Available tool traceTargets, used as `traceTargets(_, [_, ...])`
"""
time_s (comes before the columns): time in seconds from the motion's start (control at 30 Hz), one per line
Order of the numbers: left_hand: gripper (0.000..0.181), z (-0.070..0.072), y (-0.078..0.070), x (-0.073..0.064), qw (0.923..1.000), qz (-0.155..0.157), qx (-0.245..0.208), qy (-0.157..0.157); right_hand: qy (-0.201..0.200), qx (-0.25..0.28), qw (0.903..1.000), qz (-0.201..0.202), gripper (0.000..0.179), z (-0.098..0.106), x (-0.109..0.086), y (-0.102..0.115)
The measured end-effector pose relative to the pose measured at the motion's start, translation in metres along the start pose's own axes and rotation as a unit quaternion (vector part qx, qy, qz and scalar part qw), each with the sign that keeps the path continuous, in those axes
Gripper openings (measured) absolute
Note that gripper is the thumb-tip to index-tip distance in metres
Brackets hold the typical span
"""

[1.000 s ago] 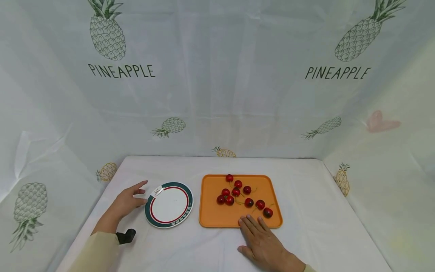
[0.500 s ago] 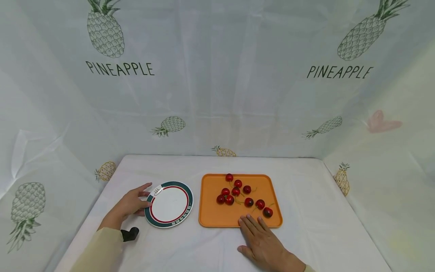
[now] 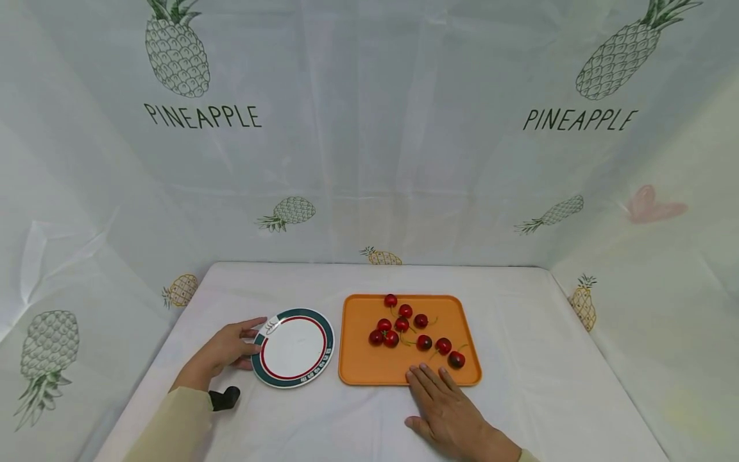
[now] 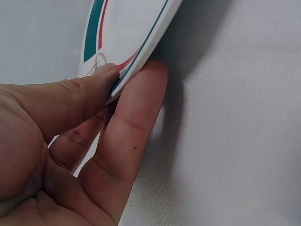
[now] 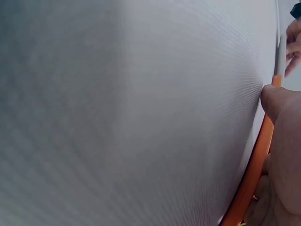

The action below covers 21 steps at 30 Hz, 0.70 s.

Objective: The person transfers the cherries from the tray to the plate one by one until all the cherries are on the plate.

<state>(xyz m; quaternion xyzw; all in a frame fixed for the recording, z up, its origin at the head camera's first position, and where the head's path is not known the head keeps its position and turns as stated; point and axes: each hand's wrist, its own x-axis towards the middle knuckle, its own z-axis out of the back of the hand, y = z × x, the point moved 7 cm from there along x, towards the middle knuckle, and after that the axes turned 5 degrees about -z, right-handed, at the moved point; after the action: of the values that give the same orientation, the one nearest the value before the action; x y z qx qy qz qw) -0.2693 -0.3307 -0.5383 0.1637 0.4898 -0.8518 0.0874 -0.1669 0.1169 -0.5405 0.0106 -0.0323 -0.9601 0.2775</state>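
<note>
My left hand [image 3: 228,346] pinches the left rim of a round white plate [image 3: 294,348] with a dark green band and a red ring. In the left wrist view the thumb lies on top of the plate rim [image 4: 141,23] and fingers curl beneath, a shadow showing under the edge. My right hand [image 3: 447,410] lies flat with straight fingers, its fingertips over the near edge of an orange rectangular tray [image 3: 360,369]. Several dark red cherries [image 3: 390,339], some with stems, lie scattered on the tray. The right wrist view shows the thumb [image 5: 275,99] against the white cloth beside the tray's edge.
A white cloth [image 3: 323,423] covers the table. Behind and to both sides hang pale curtains [image 3: 369,147] printed with pineapples. A black strap piece [image 3: 225,398] sits at my left wrist. The plate stands left of the tray with a narrow gap between them.
My left hand has come in from the left and taken hold of the plate's rim. The plate has shifted slightly right toward the tray. My right hand has stayed at the tray.
</note>
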Motion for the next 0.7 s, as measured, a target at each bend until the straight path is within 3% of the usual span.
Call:
traceTargets(0.43, [0.072,-0.006,0.0,0.0,0.9995,-0.009,-0.031,0.001,0.022,0.002,0.9998,0.002,0.077,0.003,0.0,-0.001])
traceTargets(0.53, [0.072,-0.006,0.002,0.001,0.9997,-0.002,-0.024,-0.003,-0.019,-0.016,0.9994,0.025,0.071,0.01,0.0,-0.001])
traceTargets(0.7, [0.072,-0.005,0.003,0.002,0.9998,0.004,-0.019,-0.01,-0.142,-0.028,0.988,0.055,0.048,0.04,0.004,-0.015])
